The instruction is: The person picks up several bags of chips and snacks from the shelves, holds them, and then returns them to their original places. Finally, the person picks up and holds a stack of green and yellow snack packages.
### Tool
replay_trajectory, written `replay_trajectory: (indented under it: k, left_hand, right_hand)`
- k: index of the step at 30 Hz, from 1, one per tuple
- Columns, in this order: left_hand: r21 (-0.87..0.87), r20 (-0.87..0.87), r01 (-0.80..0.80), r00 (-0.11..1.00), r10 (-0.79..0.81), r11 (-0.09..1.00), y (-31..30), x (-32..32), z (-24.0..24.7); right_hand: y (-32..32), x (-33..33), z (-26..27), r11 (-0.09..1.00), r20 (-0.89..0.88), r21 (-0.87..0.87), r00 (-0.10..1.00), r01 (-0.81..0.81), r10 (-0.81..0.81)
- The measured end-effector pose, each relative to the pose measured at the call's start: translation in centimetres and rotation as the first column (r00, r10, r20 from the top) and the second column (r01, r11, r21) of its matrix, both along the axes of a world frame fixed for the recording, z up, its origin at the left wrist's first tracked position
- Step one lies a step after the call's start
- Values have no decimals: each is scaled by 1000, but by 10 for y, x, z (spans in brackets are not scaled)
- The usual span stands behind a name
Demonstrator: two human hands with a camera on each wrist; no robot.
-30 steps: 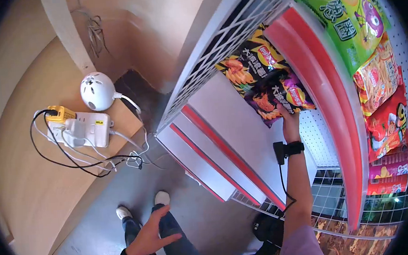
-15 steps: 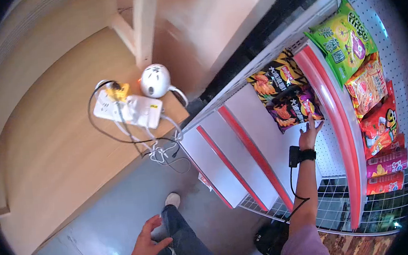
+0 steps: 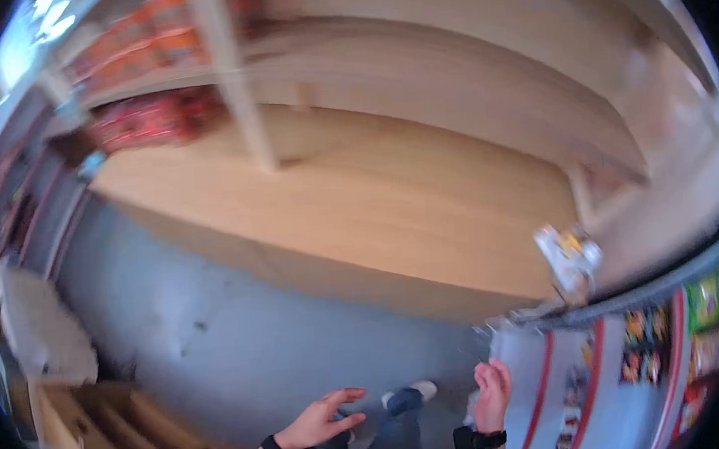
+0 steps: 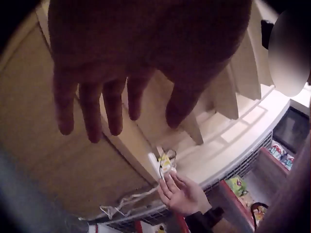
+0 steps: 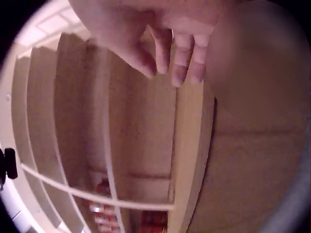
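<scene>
My left hand [image 3: 320, 422] hovers over the floor with nothing in it, its fingers loosely extended. In the left wrist view its fingers [image 4: 114, 104] hang straight and spread. My right hand [image 3: 493, 395] is raised beside the white shelf rack [image 3: 524, 380], palm bare and holding nothing. In the right wrist view, relaxed fingers [image 5: 180, 63] point down in front of wooden shelving. Black chip bags [image 3: 643, 346] lie on the rack to the right of that hand. A green snack bag [image 3: 707, 298] sits on the tier beyond them.
A long wooden shelf [image 3: 359, 216] runs across the front, bearing a white power strip [image 3: 569, 254] at its right end. Red packages [image 3: 153, 118] fill its far left. An open cardboard box [image 3: 131, 428] stands at lower left on the grey floor [image 3: 241, 327].
My right hand has left the black chip bag and come away from the rack. The head view has swung left, bringing in the long wooden shelf and cardboard box.
</scene>
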State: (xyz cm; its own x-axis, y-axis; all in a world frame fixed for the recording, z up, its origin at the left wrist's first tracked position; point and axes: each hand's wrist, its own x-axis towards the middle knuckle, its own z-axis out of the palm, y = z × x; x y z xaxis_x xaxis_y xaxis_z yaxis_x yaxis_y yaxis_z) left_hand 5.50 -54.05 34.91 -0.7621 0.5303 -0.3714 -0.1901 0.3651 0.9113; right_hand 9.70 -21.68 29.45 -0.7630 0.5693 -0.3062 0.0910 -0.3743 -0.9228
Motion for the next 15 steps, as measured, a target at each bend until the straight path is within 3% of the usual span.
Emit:
replay_trajectory:
  k: [2, 5, 8, 11, 12, 14, 15]
  left_hand:
    - [-21, -122, -133, 984, 130, 991, -48, 13, 39]
    - [-29, -188, -332, 928, 321, 943, -114, 34, 90]
    - [35, -178, -555, 815, 552, 831, -164, 41, 131]
    - [140, -141, -688, 698, 703, 712, -194, 41, 151]
    - [150, -156, -713, 667, 729, 684, -207, 39, 148]
    - [158, -110, -744, 641, 760, 650, -231, 31, 137]
    - [181, -115, -748, 629, 769, 639, -244, 24, 131]
  right_hand:
    - [-71, -36, 39, 971, -95, -32, 968, -236, 232]
    - [-153, -89, 85, 833, -212, -47, 820, -552, 532]
    - [-226, -139, 139, 712, -239, 30, 686, -702, 687]
    - [-270, -184, 178, 481, -63, 258, 482, -838, 874]
    - [-288, -203, 176, 448, -75, 272, 446, -851, 892]
    - [-321, -242, 170, 127, -24, 499, 133, -857, 991]
    - [-347, -251, 197, 11, 67, 616, 67, -787, 996]
